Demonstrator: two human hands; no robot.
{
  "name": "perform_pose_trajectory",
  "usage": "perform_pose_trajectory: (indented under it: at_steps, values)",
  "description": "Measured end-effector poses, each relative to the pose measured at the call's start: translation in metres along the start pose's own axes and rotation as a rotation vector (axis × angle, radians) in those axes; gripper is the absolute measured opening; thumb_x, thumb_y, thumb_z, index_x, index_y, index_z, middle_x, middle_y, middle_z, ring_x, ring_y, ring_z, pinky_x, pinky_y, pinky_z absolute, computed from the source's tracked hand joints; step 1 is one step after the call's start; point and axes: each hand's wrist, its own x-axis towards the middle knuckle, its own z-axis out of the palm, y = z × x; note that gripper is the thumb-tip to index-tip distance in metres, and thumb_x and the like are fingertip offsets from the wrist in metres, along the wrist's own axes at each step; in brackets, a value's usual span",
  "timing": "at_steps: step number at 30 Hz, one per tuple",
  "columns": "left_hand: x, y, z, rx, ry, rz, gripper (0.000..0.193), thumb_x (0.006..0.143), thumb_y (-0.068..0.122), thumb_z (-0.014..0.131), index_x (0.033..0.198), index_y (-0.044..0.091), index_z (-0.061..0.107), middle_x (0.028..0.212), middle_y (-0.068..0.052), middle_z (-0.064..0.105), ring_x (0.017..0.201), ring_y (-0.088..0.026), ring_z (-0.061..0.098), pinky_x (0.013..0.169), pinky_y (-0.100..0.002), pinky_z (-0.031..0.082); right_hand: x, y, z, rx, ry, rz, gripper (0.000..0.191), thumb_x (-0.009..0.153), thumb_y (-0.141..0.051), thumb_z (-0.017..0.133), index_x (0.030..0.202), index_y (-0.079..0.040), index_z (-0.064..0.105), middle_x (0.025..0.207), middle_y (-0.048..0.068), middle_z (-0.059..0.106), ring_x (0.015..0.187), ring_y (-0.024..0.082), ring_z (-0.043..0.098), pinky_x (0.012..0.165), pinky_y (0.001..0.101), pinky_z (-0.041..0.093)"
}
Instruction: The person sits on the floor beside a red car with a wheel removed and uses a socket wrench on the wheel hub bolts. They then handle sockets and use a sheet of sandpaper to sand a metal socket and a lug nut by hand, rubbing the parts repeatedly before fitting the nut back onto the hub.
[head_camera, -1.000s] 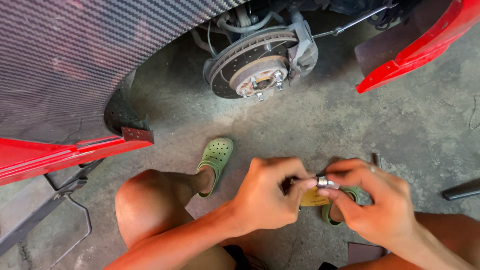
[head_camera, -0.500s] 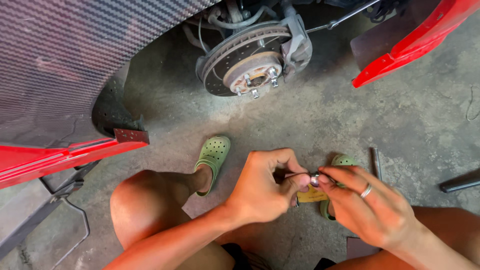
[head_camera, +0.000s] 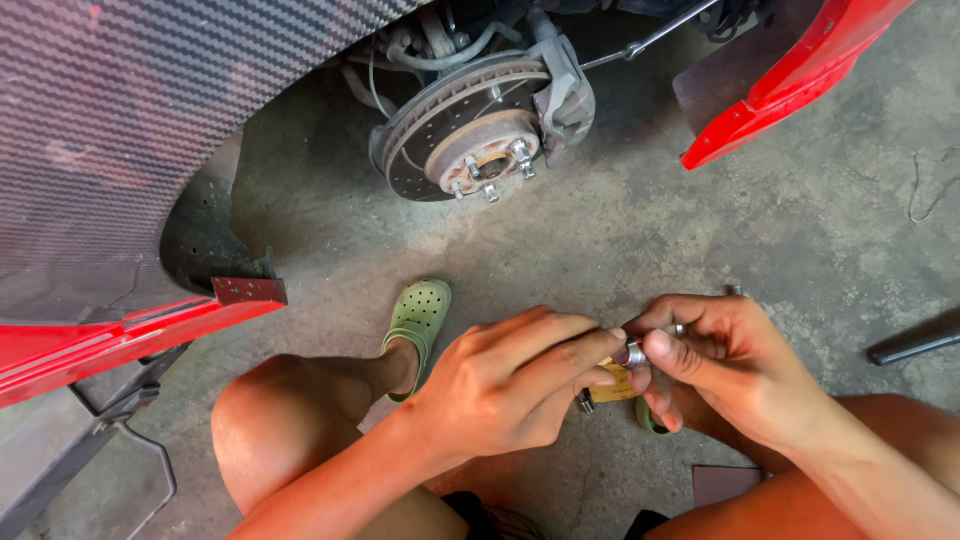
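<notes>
1. Head view, hands: left hand (head_camera: 500, 385) and right hand (head_camera: 735, 370) meet over the lap; both curled tight around a small metal nut (head_camera: 632, 353); right thumb and forefinger pinch it, left fingertips press on from the other side; a yellowish piece (head_camera: 612, 388) sits just below, half hidden by the left fingers; can't tell what it is.
2. Change vs half a second ago: the hands sit a bit closer together and the nut is more covered by the fingers; grip reads as tightening, likely threading or seating the nut on something; judgement only.
3. Change in framing: hub (head_camera: 488, 160) and disc (head_camera: 440, 115) sit further right and lower in frame than before; that is head motion, the car has not moved.
4. Surroundings: studs on the hub are bare, no wheel on; red bodywork (head_camera: 790, 80) at right, red sill (head_camera: 120, 335) at left; green clog (head_camera: 420, 315) on the concrete near the left knee; dark bar (head_camera: 915, 340) lies well apart at right.
</notes>
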Motion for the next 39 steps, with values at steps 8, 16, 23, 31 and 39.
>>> perform_pose_trajectory:
  at_steps: [8, 16, 23, 31, 39]
  values:
    - [-0.005, -0.004, -0.007, 0.365, -0.084, 0.262, 0.045, 0.086, 0.008, 0.073, 0.127, -0.009, 0.066, 0.113, -0.014, 0.066, 0.089, -0.021, 0.068, 0.072, -0.032, 0.059, 0.001, 0.008, -0.006, 0.148, -0.047, 0.086, 0.030, 0.101, -0.023, 0.059, 0.098, 0.006, 0.066, 0.078, 0.012, 0.066, 0.056, 0.019, 0.062, 0.045, 0.0309, 0.047]
    - [-0.014, -0.008, 0.010, 0.085, 0.025, -0.088, 0.029, 0.082, -0.006, 0.071, 0.110, -0.003, 0.071, 0.098, -0.011, 0.068, 0.080, -0.026, 0.071, 0.067, -0.034, 0.058, -0.003, 0.006, 0.026, -1.043, 0.410, -0.596, 0.029, 0.077, -0.017, 0.088, 0.098, -0.002, 0.075, 0.098, 0.010, 0.078, 0.056, 0.008, 0.060, 0.043, 0.0226, 0.040]
    - [-0.016, -0.001, 0.027, -0.163, 0.101, -0.303, 0.018, 0.087, -0.008, 0.071, 0.100, 0.004, 0.069, 0.089, -0.008, 0.069, 0.075, -0.026, 0.071, 0.064, -0.035, 0.057, 0.000, 0.003, 0.025, -1.251, 0.300, -0.876, 0.013, 0.089, -0.001, 0.076, 0.099, 0.003, 0.069, 0.090, 0.016, 0.072, 0.073, 0.021, 0.070, 0.060, 0.0312, 0.056]
    - [-0.017, -0.002, 0.023, -0.034, 0.063, -0.187, 0.028, 0.079, -0.012, 0.065, 0.103, 0.003, 0.066, 0.090, -0.010, 0.069, 0.080, -0.029, 0.071, 0.070, -0.037, 0.059, 0.004, 0.006, 0.016, -0.161, 0.163, 0.000, 0.011, 0.096, -0.007, 0.072, 0.103, 0.001, 0.077, 0.090, 0.022, 0.083, 0.058, 0.018, 0.066, 0.050, 0.0292, 0.054]
    - [-0.010, -0.004, 0.016, -0.158, 0.027, -0.304, 0.021, 0.082, -0.010, 0.065, 0.098, 0.003, 0.063, 0.090, -0.010, 0.070, 0.079, -0.027, 0.073, 0.068, -0.033, 0.060, 0.005, 0.003, 0.030, -1.256, 0.275, -0.982, 0.018, 0.081, -0.002, 0.074, 0.096, 0.002, 0.066, 0.097, 0.015, 0.071, 0.083, 0.031, 0.073, 0.073, 0.0359, 0.059]
